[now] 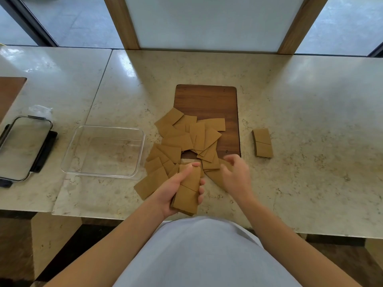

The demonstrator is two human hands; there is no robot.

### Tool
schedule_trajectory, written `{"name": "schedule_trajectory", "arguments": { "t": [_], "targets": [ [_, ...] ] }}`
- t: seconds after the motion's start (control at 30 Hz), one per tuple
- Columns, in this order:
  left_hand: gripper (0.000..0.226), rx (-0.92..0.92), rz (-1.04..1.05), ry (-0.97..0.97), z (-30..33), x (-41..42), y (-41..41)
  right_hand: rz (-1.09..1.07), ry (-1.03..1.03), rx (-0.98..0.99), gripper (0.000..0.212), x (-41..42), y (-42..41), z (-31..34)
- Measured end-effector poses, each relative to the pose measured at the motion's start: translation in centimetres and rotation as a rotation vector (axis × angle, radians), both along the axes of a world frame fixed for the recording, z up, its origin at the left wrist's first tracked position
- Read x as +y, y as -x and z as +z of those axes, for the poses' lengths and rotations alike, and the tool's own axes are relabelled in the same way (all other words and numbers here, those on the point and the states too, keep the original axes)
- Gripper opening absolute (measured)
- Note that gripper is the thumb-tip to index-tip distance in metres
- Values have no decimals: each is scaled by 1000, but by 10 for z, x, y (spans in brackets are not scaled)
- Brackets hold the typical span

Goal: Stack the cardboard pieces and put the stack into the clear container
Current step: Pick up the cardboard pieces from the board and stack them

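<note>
Indoors, marble counter [300, 112] under windows [72, 19], left grip [176, 189] holding cardboard stack [187, 192], right grip [235, 175] loosely released.

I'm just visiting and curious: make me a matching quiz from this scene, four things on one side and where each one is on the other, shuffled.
Things:
1. clear container
2. small cardboard stack
3. wooden board
4. gathered cardboard stack

Places:
A. gripped in the left hand
B. under part of the loose cardboard pile
C. alone on the counter, right of the board
D. left of the pile, empty

Pairs: 1-D, 2-C, 3-B, 4-A
</note>
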State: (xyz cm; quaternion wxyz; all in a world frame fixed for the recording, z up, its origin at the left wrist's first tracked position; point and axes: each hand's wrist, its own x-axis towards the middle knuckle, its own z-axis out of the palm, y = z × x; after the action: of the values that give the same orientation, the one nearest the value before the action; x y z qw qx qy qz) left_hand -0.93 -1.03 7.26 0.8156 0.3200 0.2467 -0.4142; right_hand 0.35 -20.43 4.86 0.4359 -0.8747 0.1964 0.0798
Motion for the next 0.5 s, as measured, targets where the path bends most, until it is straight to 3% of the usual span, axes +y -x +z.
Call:
{"name": "schedule_trajectory", "arguments": {
  "t": [0.13, 0.33, 0.4, 0.5],
  "targets": [
    [43, 37, 98, 66, -2, 6, -5, 124, 345, 290, 58, -26, 12, -35],
    [48, 44, 79, 34, -9, 8, -6, 197, 563, 303, 62, -15, 25, -49],
    [47, 56, 70, -8, -11, 10, -4, 157, 486, 311, 55, -11, 26, -52],
    [41, 86, 77, -55, -12, 11, -3, -8, 73, 355, 38, -15, 27, -50]
  ]
}}
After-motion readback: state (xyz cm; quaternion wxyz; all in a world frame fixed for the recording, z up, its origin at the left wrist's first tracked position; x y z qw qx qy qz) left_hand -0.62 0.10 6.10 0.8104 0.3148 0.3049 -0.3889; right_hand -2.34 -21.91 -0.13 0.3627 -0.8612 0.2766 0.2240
